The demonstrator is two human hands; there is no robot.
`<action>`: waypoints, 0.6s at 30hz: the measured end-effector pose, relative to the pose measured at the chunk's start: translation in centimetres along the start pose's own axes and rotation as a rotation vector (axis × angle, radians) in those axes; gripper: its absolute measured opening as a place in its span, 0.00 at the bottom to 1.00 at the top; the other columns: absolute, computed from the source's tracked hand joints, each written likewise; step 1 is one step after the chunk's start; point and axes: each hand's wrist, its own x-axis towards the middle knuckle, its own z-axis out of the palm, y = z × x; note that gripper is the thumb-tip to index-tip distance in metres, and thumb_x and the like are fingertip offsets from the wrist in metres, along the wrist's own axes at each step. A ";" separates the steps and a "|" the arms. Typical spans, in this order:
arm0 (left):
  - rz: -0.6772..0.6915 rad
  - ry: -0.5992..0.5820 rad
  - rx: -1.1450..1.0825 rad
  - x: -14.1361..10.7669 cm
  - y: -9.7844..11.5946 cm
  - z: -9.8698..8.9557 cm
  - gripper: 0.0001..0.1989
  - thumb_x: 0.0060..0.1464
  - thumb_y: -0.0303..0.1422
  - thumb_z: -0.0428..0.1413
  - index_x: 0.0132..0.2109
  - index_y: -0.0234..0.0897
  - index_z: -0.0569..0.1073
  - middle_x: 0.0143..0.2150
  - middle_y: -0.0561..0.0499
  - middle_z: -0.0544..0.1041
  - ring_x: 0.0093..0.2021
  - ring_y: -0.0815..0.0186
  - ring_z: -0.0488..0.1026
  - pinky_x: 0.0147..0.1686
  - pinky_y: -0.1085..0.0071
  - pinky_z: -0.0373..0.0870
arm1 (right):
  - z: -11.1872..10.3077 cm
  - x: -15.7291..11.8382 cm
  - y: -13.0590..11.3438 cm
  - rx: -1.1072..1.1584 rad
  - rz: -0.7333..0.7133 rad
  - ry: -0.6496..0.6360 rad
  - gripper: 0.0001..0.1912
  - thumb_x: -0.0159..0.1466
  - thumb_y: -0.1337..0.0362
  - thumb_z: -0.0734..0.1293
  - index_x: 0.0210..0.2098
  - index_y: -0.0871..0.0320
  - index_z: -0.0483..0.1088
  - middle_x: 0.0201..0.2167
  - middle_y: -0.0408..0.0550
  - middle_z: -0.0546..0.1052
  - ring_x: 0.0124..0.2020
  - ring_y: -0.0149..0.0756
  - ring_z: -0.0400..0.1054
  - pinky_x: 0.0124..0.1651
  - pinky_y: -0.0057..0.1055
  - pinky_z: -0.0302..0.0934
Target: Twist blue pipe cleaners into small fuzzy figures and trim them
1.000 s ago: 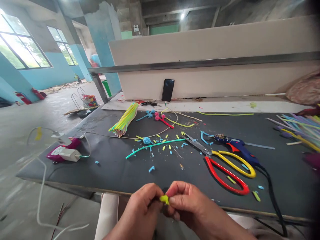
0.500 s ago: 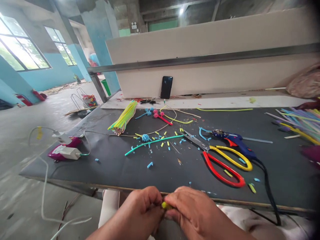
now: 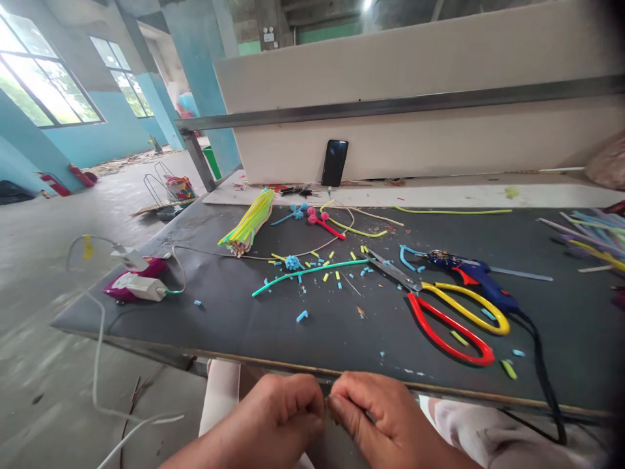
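Just off the table's near edge, my left hand (image 3: 290, 413) and my right hand (image 3: 368, 413) are held close together, both with curled fingers and pinched tips. A thin yellowish sliver shows by my right fingertips; it looks like the yellow pipe cleaner piece, now almost wholly hidden. Whatever my left fingers pinch is covered. Beyond my right hand lie large scissors (image 3: 452, 316) with one red and one yellow handle, blades parted. A green pipe cleaner (image 3: 312, 270) reaches to their tips, among several cut yellow and blue bits and a blue fuzzy ball (image 3: 293, 262).
A blue glue gun (image 3: 481, 280) lies behind the scissors, its black cord over the front edge. Further back are a yellow-green pipe cleaner bundle (image 3: 249, 221), a pink-and-red piece (image 3: 327, 225) and a leaning phone (image 3: 334, 163). A purple-and-white power strip (image 3: 137, 280) sits left; more pipe cleaners (image 3: 590, 238) lie right.
The yellow piece that showed between my fingertips is now mostly hidden. My hands have drawn slightly apart at the tips. The whole scene has shifted a little right as my head turned.
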 end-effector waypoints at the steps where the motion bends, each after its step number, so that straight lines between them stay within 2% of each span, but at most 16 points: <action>1: -0.019 -0.009 -0.039 0.1 -0.1 0.0 0.04 0.40 0.25 0.47 0.22 0.37 0.60 0.19 0.59 0.57 0.22 0.74 0.53 0.22 0.76 0.50 | 0.1 0.2 0.2 0.062 0.047 -0.011 0.17 0.64 0.58 0.58 0.21 0.57 0.64 0.19 0.42 0.69 0.23 0.30 0.63 0.27 0.26 0.53; 4: -0.156 -0.070 -0.180 0.0 -0.2 -0.3 0.02 0.42 0.28 0.48 0.25 0.38 0.60 0.16 0.62 0.54 0.17 0.75 0.49 0.17 0.76 0.45 | -0.1 0.7 0.6 0.372 0.208 -0.147 0.23 0.62 0.47 0.58 0.23 0.59 0.66 0.19 0.43 0.68 0.23 0.32 0.64 0.28 0.27 0.56; 7: -0.208 -0.141 -0.312 -0.1 -0.1 -0.8 0.06 0.45 0.35 0.52 0.29 0.39 0.62 0.16 0.63 0.55 0.15 0.76 0.48 0.14 0.78 0.46 | -1.3 1.1 0.6 0.659 0.271 -0.218 0.27 0.63 0.43 0.54 0.32 0.61 0.68 0.24 0.46 0.71 0.26 0.32 0.67 0.32 0.30 0.61; 9: -0.190 -0.148 -0.380 -0.1 -0.1 -1.1 0.11 0.44 0.39 0.54 0.29 0.39 0.61 0.16 0.64 0.56 0.14 0.77 0.49 0.12 0.79 0.49 | -2.3 1.3 0.4 0.700 0.250 -0.168 0.25 0.65 0.45 0.53 0.38 0.60 0.68 0.27 0.46 0.72 0.28 0.33 0.67 0.35 0.32 0.61; 11: -0.183 -0.142 -0.414 0.1 -0.1 -1.1 0.14 0.44 0.41 0.56 0.29 0.39 0.60 0.15 0.64 0.57 0.13 0.78 0.49 0.11 0.80 0.50 | -3.0 1.5 0.1 0.684 0.224 -0.139 0.23 0.65 0.46 0.54 0.39 0.59 0.68 0.26 0.45 0.71 0.28 0.32 0.66 0.35 0.31 0.61; 14: -0.157 -0.165 -0.447 0.7 -0.1 -0.9 0.15 0.44 0.43 0.57 0.30 0.38 0.63 0.14 0.64 0.57 0.11 0.78 0.48 0.10 0.80 0.51 | -3.4 1.5 0.0 0.694 0.196 -0.177 0.22 0.65 0.47 0.56 0.38 0.59 0.68 0.26 0.43 0.71 0.27 0.30 0.65 0.34 0.30 0.59; 18: -0.088 -0.256 -0.505 1.5 0.3 -0.4 0.19 0.43 0.46 0.59 0.31 0.35 0.67 0.13 0.63 0.57 0.12 0.78 0.50 0.12 0.80 0.49 | -3.5 1.0 0.0 0.724 0.182 -0.271 0.18 0.59 0.50 0.65 0.38 0.59 0.69 0.25 0.42 0.69 0.26 0.28 0.63 0.32 0.27 0.57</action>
